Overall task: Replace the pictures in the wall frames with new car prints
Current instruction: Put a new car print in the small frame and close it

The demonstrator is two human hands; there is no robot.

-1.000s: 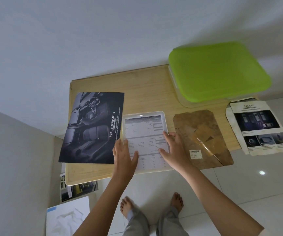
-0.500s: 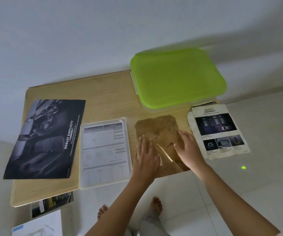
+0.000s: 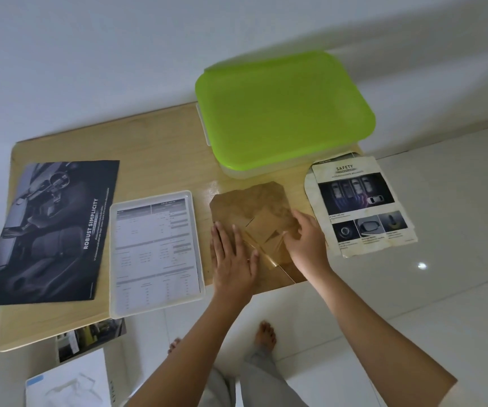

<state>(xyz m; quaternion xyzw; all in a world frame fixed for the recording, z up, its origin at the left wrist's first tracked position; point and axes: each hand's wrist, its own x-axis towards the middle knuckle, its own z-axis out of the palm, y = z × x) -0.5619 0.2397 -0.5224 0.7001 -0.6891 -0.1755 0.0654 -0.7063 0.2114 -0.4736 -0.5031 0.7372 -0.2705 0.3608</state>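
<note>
On backing board (image 3: 245, 201) | L hand (image 3: 232, 262) flat | R hand (image 3: 307, 242) pinches flap (image 3: 263, 227)

green-lidded box (image 3: 283, 113), wooden table (image 3: 148, 148), tiled floor (image 3: 442, 304)

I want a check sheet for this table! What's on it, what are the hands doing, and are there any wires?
Surface: wooden table against a white wall.
Job's things: dark car print at left; white frame holding a data sheet beside it; brown backing right of the frame; worn SAFETY print overhanging the table's right edge.
Clutter: green-lidded box at the back; papers on the floor below.
Grippers: left hand flat on the backing; right hand pinching at its flap.
Cables: nothing seen.
Surroundings: tiled floor; bare feet.
</note>
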